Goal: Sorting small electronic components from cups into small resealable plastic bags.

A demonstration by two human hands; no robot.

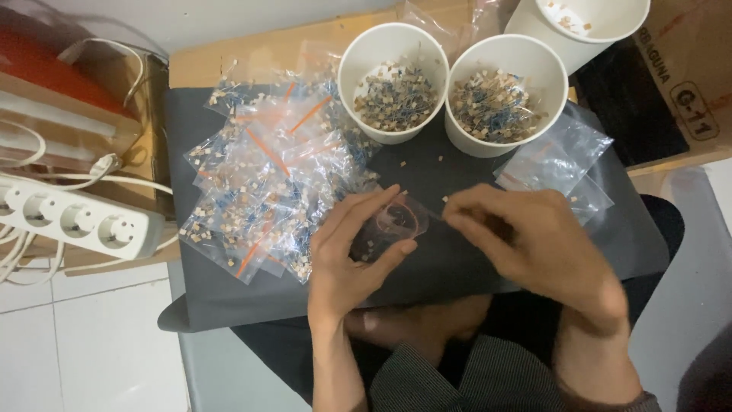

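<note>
Lying on the black mat (427,267) before two paper cups (393,80) of components, the small clear zip bag (396,221) has its long axis running left to right, mouth toward the right. The left hand (354,259) curls loosely around it, thumb and fingers holding its edges. The right hand (534,244) pinches at the mouth, fingers nearly closed.
</note>
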